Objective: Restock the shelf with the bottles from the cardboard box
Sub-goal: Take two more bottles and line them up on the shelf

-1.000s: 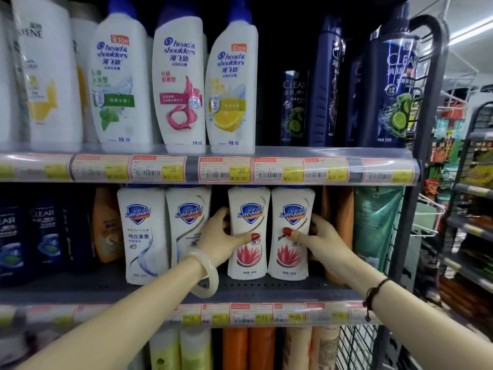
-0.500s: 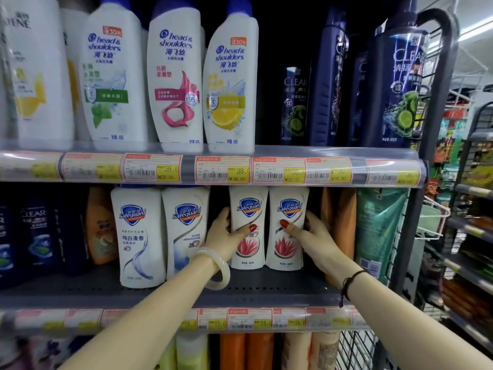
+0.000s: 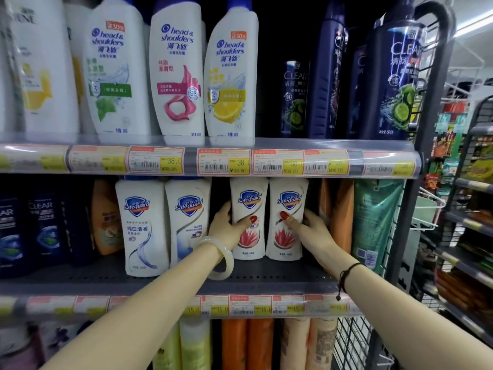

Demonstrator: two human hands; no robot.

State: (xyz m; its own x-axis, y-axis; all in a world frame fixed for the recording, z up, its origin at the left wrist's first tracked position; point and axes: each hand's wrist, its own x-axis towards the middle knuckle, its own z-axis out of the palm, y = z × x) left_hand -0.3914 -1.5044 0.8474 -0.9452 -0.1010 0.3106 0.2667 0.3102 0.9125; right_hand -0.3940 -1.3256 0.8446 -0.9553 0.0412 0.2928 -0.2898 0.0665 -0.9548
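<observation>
Two white Safeguard bottles with pink lotus labels stand side by side on the middle shelf (image 3: pixel 266 276). My left hand (image 3: pixel 226 228) grips the left lotus bottle (image 3: pixel 249 198), thumb across its front. My right hand (image 3: pixel 309 231) grips the right lotus bottle (image 3: pixel 289 198) the same way. Both bottles stand upright, set back from the shelf's front edge. The cardboard box is not in view.
Two more white Safeguard bottles (image 3: pixel 141 222) stand to the left, nearer the front. Orange bottles (image 3: pixel 338 209) and a green pouch (image 3: pixel 373 222) crowd the right. Head & Shoulders bottles (image 3: pixel 176 76) and dark Clear bottles (image 3: pixel 394 76) fill the upper shelf. A black frame post (image 3: pixel 416 209) bounds the right side.
Both hands have pushed the two lotus bottles deeper into the shelf. The camera has moved closer.
</observation>
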